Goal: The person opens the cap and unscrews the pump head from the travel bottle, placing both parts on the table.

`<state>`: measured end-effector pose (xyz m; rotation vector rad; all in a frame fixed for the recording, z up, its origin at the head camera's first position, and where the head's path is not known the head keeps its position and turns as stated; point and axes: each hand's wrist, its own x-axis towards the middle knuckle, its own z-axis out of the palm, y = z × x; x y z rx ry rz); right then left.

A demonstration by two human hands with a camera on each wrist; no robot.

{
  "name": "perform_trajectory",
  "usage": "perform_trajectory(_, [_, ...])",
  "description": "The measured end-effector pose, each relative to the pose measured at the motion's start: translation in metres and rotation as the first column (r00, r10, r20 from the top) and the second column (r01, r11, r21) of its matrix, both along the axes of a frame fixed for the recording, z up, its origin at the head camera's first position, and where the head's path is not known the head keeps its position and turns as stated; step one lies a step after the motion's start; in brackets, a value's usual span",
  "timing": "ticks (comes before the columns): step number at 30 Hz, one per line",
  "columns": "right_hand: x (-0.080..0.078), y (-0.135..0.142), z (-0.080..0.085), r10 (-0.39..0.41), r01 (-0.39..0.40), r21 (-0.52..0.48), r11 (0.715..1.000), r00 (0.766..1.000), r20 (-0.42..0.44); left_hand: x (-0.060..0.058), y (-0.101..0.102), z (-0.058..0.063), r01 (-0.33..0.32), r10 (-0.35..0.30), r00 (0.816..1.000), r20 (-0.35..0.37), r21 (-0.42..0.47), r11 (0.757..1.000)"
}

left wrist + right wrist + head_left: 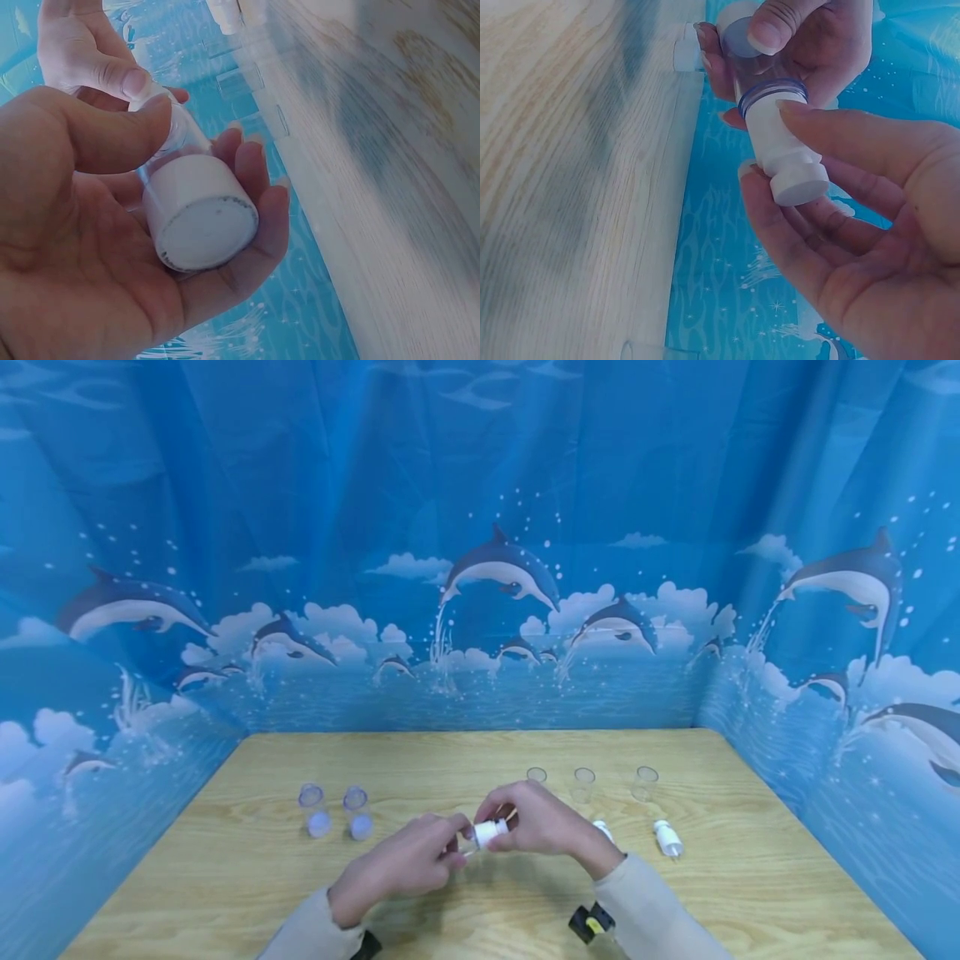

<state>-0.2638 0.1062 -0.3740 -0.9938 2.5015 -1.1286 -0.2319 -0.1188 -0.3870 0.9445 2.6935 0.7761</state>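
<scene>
In the head view my left hand (412,862) and right hand (542,821) meet over the front middle of the table. My left hand grips a clear bottle (761,67) by its sides, fingers curled around it; its thick white base (204,214) faces the left wrist camera. Thumb and fingers of my right hand pinch a white pump top (776,135), which sits at the bottle's open end by a bluish rim. The two parts line up and are held tilted above the wood.
Two clear bottles with whitish bases, one (313,810) beside another (357,812), stand at left. Behind my right hand are clear cups (583,785), three in a row. A white pump top (667,838) lies at right, another (603,829) partly behind my wrist. Dolphin-printed curtains (480,485) enclose the table.
</scene>
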Motion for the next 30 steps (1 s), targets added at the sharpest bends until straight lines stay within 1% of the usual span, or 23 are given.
perform_trajectory(5, [-0.0015, 0.0005, -0.0011, -0.005, 0.005, 0.008, 1.000, 1.000, -0.007, 0.0013, -0.0013, 0.0006, -0.015, 0.015, 1.000, -0.027, -0.004, 1.000])
perform_trajectory(9, [-0.0029, 0.0007, -0.0021, 0.005, -0.005, 0.007, 1.000, 1.000, -0.020, 0.0015, -0.0016, 0.0012, -0.020, 0.019, 0.998, -0.063, -0.014, 1.000])
perform_trajectory(12, [-0.0032, 0.0011, -0.0027, 0.014, -0.013, -0.022, 1.000, 1.000, 0.019, 0.0009, -0.0011, 0.0013, -0.021, 0.020, 0.998, -0.065, -0.011, 1.000])
perform_trajectory(15, [-0.0034, 0.0016, -0.0037, 0.011, -0.006, -0.058, 0.998, 0.996, 0.084, 0.0002, -0.0010, 0.0014, -0.022, 0.021, 0.998, -0.051, -0.003, 1.000])
perform_trajectory(18, [-0.0040, 0.0020, -0.0044, 0.011, -0.004, -0.074, 0.997, 0.995, 0.103, 0.0001, -0.0010, 0.0017, -0.021, 0.021, 0.999, -0.044, 0.000, 1.000])
perform_trajectory(23, [-0.0041, 0.0014, -0.0051, 0.007, -0.001, -0.069, 0.998, 0.996, 0.086, 0.0005, -0.0010, 0.0024, -0.019, 0.019, 0.999, -0.036, 0.003, 1.000])
perform_trajectory(30, [-0.0034, -0.0002, -0.0045, -0.002, 0.004, -0.057, 0.998, 0.999, 0.038, 0.0008, -0.0015, 0.0025, -0.032, 0.032, 0.999, -0.025, -0.002, 0.999])
